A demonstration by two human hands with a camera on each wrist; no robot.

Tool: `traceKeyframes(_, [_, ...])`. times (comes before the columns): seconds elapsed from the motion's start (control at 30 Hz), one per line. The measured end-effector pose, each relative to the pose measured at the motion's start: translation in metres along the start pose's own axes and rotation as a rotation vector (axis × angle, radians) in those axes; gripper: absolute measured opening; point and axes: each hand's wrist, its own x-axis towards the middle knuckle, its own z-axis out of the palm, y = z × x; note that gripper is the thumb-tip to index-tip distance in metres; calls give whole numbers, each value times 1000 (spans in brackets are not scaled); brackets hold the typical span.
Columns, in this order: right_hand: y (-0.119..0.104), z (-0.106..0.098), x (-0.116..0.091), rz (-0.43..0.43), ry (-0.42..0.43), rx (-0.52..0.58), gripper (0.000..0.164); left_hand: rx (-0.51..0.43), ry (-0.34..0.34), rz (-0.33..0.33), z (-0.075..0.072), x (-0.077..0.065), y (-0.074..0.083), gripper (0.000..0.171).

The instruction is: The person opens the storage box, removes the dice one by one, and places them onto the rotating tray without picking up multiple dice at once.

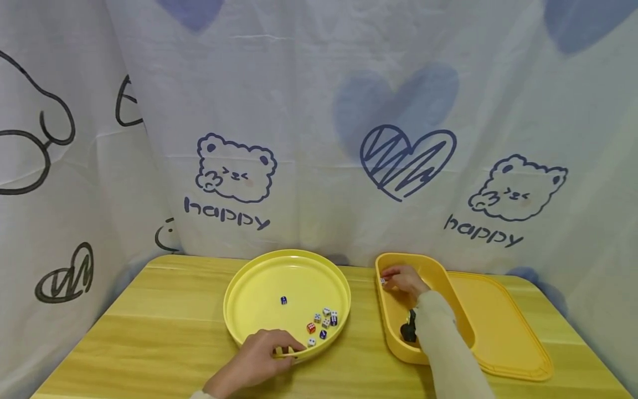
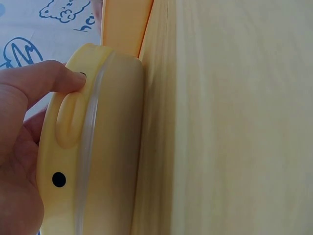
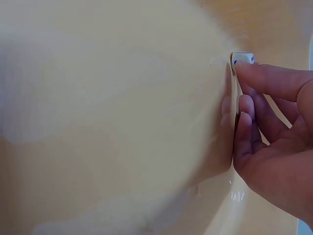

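A round yellow tray [image 1: 259, 282] sits left of centre on the table. My left hand [image 1: 261, 354] grips its near rim, with a fingertip on the outer side wall [image 2: 115, 137] in the left wrist view. Inside lie several dice: a red one [image 1: 311, 328], a blue one [image 1: 283, 300] standing apart, and white ones such as this white die [image 1: 317, 318]. My right hand [image 1: 406, 280] is inside the orange rectangular box [image 1: 389, 330], at its far left end. Between thumb and finger it pinches a white die [image 3: 244, 58] close to the box's wall.
A small black object [image 1: 408, 331] lies in the near end of the box, partly hidden by the right sleeve [image 1: 443, 338]. Flat against the wooden table [image 1: 149, 327], an orange lid [image 1: 498, 316] lies right of the box. A printed curtain [image 1: 309, 138] hangs behind.
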Motion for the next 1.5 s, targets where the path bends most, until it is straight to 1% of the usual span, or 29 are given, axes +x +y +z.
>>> traceKeyframes(0.1, [1, 2, 0, 21, 12, 26, 27, -1, 1, -7, 0, 0, 0, 20])
traceKeyframes(0.27, [0, 3, -1, 48, 30, 30, 23, 7, 4, -15, 0, 0, 1, 21])
traceKeyframes(0.47, [-1, 0, -3, 66, 27, 33, 22, 6, 5, 0, 1, -1, 0, 20])
traceKeyframes(0.6, [-1, 0, -2, 64, 25, 33, 20, 8, 8, 4, 0, -2, 0, 20])
traceKeyframes(0.8, [3, -2, 2, 49, 13, 69, 17, 18, 15, -1, 0, -3, 0, 20])
traceKeyframes(0.9, [5, -6, 2, 50, 1, 82, 19, 29, 12, -7, 0, -2, -1, 20])
traceKeyframes(1.03, [5, -15, -4, 57, -11, 126, 21, 40, 17, 7, 1, -1, -1, 20])
traceKeyframes(1.07, [4, -17, -6, 67, -14, 163, 22, 43, 18, 8, 1, -1, -1, 20])
traceKeyframes(1.1, [4, -20, -8, 52, -19, 168, 22, 46, 20, 8, 1, -1, -1, 21])
traceKeyframes(1.2, [-2, -28, -13, -6, -29, 135, 23, 50, 24, -1, 1, -1, 0, 22])
traceKeyframes(1.27, [-6, -33, -13, -28, -27, 121, 24, 46, 24, -9, 1, -2, 0, 23])
traceKeyframes(1.3, [-8, -35, -14, -43, -23, 92, 25, 43, 25, -6, 1, -1, 0, 23])
traceKeyframes(1.37, [-13, -38, -14, -38, -17, 98, 25, 37, 25, -7, 1, -1, 0, 23])
traceKeyframes(1.5, [-24, -42, -18, -58, -24, 120, 26, 32, 25, -12, 3, -1, 0, 22])
